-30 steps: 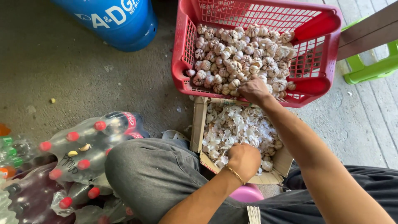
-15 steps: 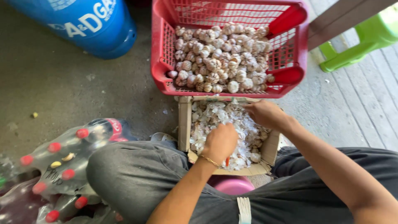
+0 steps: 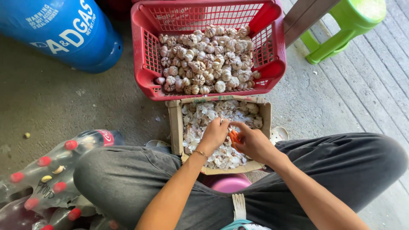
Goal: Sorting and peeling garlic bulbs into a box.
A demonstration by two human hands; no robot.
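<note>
Hands together over cardboard box (image 3: 175, 127) of garlic peels, left hand (image 3: 214, 134) closed on something hidden, right hand (image 3: 252, 142) gripping orange tool (image 3: 234, 138), red basket (image 3: 272, 51) of garlic bulbs (image 3: 206, 59) just behind.

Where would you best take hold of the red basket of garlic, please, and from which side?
Probably at the solid red corner pieces of the red basket, one hand at each near corner, coming from the person's side. The walls are thin open mesh, while the rim and corners look thick. The garlic bulbs fill it, so lift it level.
</note>
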